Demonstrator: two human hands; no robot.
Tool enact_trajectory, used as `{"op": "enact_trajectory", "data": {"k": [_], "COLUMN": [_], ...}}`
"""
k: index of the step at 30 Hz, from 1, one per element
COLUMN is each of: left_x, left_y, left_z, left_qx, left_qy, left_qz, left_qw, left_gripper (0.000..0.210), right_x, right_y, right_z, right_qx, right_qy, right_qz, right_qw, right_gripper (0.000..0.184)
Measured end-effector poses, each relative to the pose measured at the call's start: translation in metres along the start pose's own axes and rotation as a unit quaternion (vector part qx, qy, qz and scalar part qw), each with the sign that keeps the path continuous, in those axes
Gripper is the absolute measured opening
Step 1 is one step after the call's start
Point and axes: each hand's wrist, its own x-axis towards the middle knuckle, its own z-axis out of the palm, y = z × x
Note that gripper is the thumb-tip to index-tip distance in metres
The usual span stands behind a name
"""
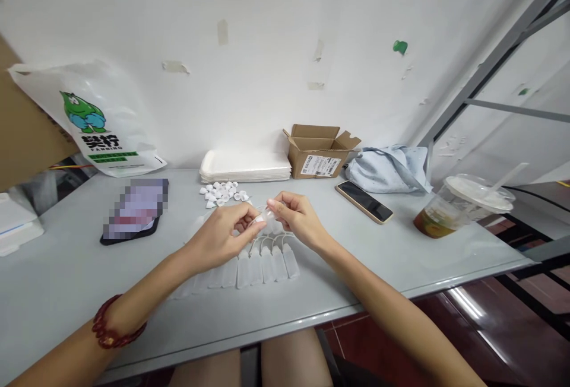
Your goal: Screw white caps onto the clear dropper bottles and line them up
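Note:
Above the middle of the table my left hand (225,231) and my right hand (299,218) meet, both closed in a pinch on a small translucent plastic bottle (267,215). Fingers hide much of it, and its exact shape is hard to make out. Below them lies a row of several flat, frosted plastic bottles (256,268), with thin bent strips at their necks; my left hand and forearm cover part of the row. Just beyond my hands is a loose pile of small white caps (222,193). A dark red bead bracelet (107,323) circles my left wrist.
On the grey table (312,301), a stack of white trays (244,167) and an open cardboard box (316,152) stand by the wall. Phones lie left (136,209) and right (365,202). A cloth bag (387,168), a drink cup (445,212) and a white plastic bag (98,120) are around.

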Motion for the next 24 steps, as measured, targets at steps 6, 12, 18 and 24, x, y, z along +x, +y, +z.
{"op": "enact_trajectory", "data": {"k": [6,12,18,24], "left_x": [0.001,0.015,0.030,0.048], "left_y": [-0.013,-0.034,-0.060,-0.072], "left_z": [0.008,-0.020,-0.029,-0.010], "left_qx": [0.110,0.072,0.100,0.153], "left_qy": [0.068,0.141,0.064,-0.028], "left_qz": [0.099,-0.056,-0.077,-0.026], "left_qw": [0.987,0.986,0.990,0.987], "left_gripper": [0.020,0.028,0.027,0.028], "right_x": [0.004,0.026,0.047,0.052], "right_y": [0.002,0.020,0.044,0.052], "right_z": [0.001,-0.033,-0.078,-0.091], "right_qx": [0.009,-0.021,-0.246,-0.384], "right_qy": [-0.001,0.129,0.189,0.162], "right_qz": [0.044,0.013,0.008,0.004], "right_qw": [0.999,0.991,0.951,0.909], "right_gripper": [0.044,0.039,0.029,0.029]}}
